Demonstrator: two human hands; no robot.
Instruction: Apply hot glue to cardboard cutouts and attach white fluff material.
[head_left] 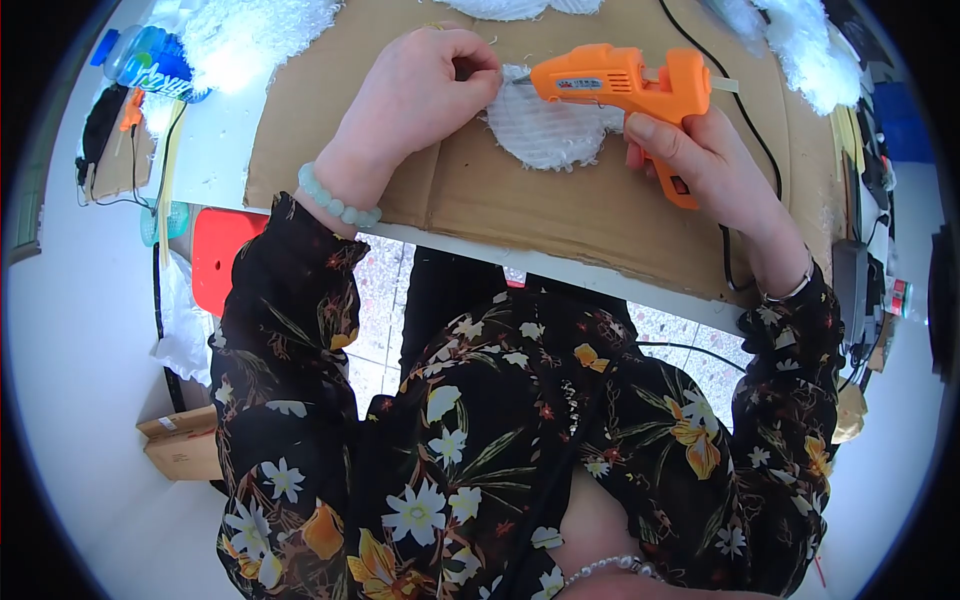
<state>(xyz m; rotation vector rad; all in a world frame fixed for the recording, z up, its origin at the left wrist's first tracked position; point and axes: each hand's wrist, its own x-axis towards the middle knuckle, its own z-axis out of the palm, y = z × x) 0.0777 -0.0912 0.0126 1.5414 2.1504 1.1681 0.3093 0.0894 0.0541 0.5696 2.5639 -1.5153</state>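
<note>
My right hand point(705, 150) is wrapped round the handle of an orange glue gun point(620, 75), its nozzle pointing left. A pale glue stick point(724, 85) sticks out of the back of the gun. Beneath the nozzle lies a piece of white fluffy ribbed fabric point(548, 130) with an uneven edge. My left hand point(425, 90) is closed in a pinch at the left edge of this fabric, close to the nozzle tip. The fingertips partly hide what they grip.
Flattened cardboard point(330, 110) covers the white table. White fluffy material point(255, 40) lies at the far left beside a bottle with a blue label point(150, 62), with more fluff point(815, 50) at the far right. A black cord point(755, 130) runs down the right side. A red stool point(225, 255) stands below left.
</note>
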